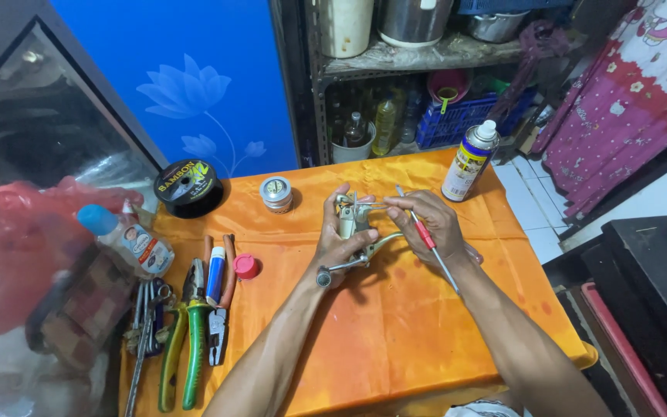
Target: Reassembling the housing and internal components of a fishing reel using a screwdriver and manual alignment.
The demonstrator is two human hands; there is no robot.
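From the head camera I see my left hand (339, 235) wrapped around a small metal fishing reel (354, 224), its bent crank handle (353, 262) jutting down past my palm. My right hand (432, 224) pinches the reel's top while holding a thin steel screwdriver (431, 243) with a red grip. Both sit over glossy orange cloth (395, 332). Beyond my right hand stands a tall spray can (468, 161), yellow-labelled, white-capped. Left of my left hand lie green-handled pliers (187, 332) and a round tin (276, 193).
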